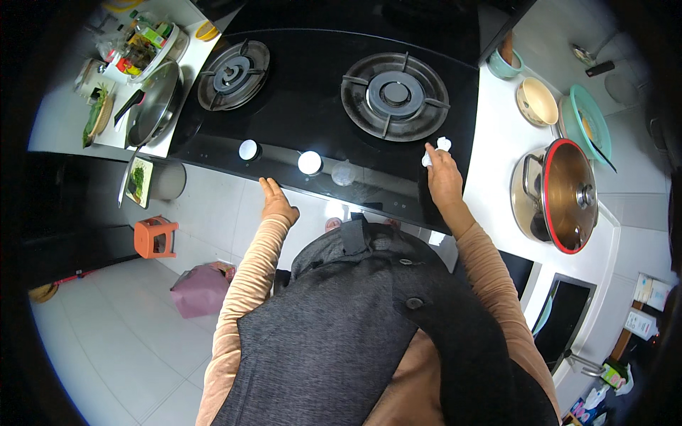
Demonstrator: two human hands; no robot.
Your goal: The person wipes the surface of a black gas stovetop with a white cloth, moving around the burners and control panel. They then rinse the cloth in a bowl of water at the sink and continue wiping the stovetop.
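My right hand [444,178] presses a crumpled white tissue [443,143] to the black glass gas cooktop [298,114], just in front of the right burner [395,97]. Part of the tissue is hidden under the fingers. At the cooktop's front edge is my left hand [278,204], empty, its fingers stretched forward and its thumb apart; whether the fingertips touch the edge I cannot tell. Two round control knobs [309,163] catch the light between my hands. The left burner [233,75] stands farther back, with nothing on it.
To the right, a lidded steel pot [525,197] with a red-rimmed glass lid stands near a cream bowl [537,101] and a turquoise basin [591,120]. A pan [154,104] and a tray of bottles [152,50] are on the left counter. An orange stool [152,238] stands on the floor.
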